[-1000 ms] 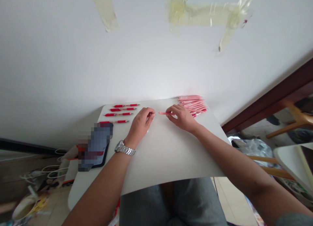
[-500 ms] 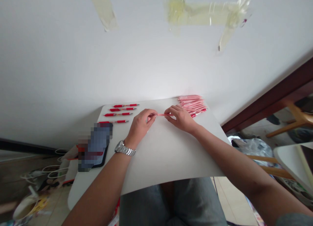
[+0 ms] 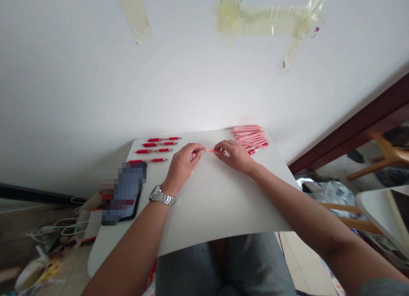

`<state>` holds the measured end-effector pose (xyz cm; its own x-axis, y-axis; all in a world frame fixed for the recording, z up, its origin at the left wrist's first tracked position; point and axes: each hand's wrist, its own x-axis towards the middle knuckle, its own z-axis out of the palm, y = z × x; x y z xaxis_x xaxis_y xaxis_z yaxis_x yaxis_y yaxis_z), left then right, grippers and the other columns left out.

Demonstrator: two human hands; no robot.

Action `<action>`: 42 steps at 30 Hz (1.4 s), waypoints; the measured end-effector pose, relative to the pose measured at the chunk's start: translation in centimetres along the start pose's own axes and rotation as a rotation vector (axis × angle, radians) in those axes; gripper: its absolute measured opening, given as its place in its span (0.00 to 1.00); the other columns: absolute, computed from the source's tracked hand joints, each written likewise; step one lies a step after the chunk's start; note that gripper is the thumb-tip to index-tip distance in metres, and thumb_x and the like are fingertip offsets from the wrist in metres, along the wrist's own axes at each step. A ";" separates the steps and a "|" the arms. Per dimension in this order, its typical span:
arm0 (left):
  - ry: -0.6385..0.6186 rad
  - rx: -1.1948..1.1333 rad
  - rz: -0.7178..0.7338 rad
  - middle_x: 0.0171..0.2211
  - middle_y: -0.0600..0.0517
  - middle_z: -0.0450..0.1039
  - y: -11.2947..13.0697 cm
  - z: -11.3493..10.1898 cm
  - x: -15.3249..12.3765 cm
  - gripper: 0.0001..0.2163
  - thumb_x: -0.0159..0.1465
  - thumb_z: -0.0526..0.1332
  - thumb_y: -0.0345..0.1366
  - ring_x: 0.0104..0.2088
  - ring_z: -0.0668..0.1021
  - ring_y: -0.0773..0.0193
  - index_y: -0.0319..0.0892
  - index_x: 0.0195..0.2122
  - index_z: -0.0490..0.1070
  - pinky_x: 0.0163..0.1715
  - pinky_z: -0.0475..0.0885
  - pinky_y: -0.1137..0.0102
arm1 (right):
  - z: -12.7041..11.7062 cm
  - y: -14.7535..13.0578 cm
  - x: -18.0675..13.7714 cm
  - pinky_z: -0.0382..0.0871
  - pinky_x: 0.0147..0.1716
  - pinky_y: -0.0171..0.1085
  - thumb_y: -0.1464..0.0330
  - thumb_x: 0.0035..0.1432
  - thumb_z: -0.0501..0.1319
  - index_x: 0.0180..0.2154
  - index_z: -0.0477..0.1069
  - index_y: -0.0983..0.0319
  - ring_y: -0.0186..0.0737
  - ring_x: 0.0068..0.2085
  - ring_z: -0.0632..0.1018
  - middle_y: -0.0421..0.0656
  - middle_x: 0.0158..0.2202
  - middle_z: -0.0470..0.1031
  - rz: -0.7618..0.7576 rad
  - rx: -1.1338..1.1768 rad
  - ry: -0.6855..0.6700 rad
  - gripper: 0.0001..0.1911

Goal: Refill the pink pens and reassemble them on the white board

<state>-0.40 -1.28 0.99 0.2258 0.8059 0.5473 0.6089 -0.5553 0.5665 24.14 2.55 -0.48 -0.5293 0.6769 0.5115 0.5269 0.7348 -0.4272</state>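
Note:
My left hand [image 3: 182,164], with a metal watch on the wrist, pinches the left end of a thin pink pen [image 3: 210,150]. My right hand [image 3: 234,155] pinches the pen's right end, so both hands hold it level just above the white table [image 3: 217,202]. A pile of several pink wrapped pens [image 3: 251,136] lies at the far right of the table, just behind my right hand. Several red pens [image 3: 155,150] lie in a row at the far left.
A dark phone [image 3: 123,193] lies at the table's left edge. A white wall with strips of tape [image 3: 271,21] rises right behind the table. Cables and clutter cover the floor at left; a plastic bag [image 3: 329,191] and wooden chair parts [image 3: 383,155] stand at right.
My left hand has closed in from the left and taken the free end of the pink pen. My right hand has shifted slightly left with the pen.

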 end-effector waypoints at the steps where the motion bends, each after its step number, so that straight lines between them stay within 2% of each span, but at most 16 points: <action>1: 0.009 0.004 -0.003 0.46 0.51 0.83 0.0 0.0 0.0 0.07 0.75 0.59 0.36 0.44 0.83 0.61 0.47 0.49 0.77 0.49 0.78 0.65 | 0.0 0.1 0.0 0.68 0.41 0.41 0.67 0.72 0.62 0.47 0.75 0.59 0.43 0.40 0.78 0.44 0.40 0.81 0.001 0.001 0.003 0.05; 11: 0.114 0.100 -0.096 0.43 0.50 0.82 -0.7 -0.4 0.0 0.06 0.73 0.60 0.34 0.43 0.83 0.59 0.45 0.47 0.76 0.47 0.77 0.64 | 0.1 0.1 0.0 0.69 0.38 0.39 0.65 0.72 0.62 0.44 0.75 0.59 0.40 0.37 0.78 0.44 0.39 0.82 0.080 0.056 0.061 0.05; 15: 0.092 0.213 -0.087 0.44 0.48 0.79 -0.9 -0.5 0.1 0.06 0.72 0.60 0.33 0.45 0.80 0.55 0.45 0.47 0.76 0.49 0.75 0.61 | 0.3 0.2 0.0 0.72 0.38 0.39 0.63 0.69 0.63 0.43 0.75 0.58 0.39 0.36 0.80 0.42 0.39 0.83 0.169 0.164 0.106 0.06; 23: 0.025 0.348 -0.061 0.43 0.47 0.72 -1.3 -0.2 -0.1 0.04 0.70 0.64 0.36 0.46 0.76 0.52 0.45 0.41 0.79 0.53 0.73 0.56 | -0.1 -0.4 0.3 0.79 0.42 0.43 0.57 0.67 0.65 0.40 0.73 0.57 0.43 0.40 0.85 0.42 0.38 0.84 0.319 0.359 0.196 0.10; 31: -0.027 0.366 -0.073 0.43 0.47 0.71 -1.1 -0.1 -0.1 0.05 0.70 0.65 0.36 0.45 0.75 0.52 0.45 0.40 0.81 0.52 0.73 0.56 | 0.1 -0.6 0.3 0.81 0.45 0.45 0.53 0.68 0.65 0.48 0.75 0.57 0.44 0.43 0.86 0.45 0.42 0.85 0.272 0.458 0.200 0.16; 42: -0.045 0.366 -0.084 0.43 0.47 0.71 -0.8 -0.3 -0.1 0.06 0.70 0.63 0.35 0.45 0.75 0.53 0.46 0.40 0.81 0.52 0.73 0.57 | 0.0 -0.4 0.1 0.81 0.47 0.46 0.52 0.70 0.63 0.46 0.73 0.57 0.44 0.43 0.85 0.44 0.41 0.84 0.238 0.424 0.186 0.16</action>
<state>-1.10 -1.00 0.69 0.1913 0.8583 0.4761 0.8562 -0.3831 0.3466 23.89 2.34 -0.22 -0.2806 0.8364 0.4709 0.2825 0.5408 -0.7923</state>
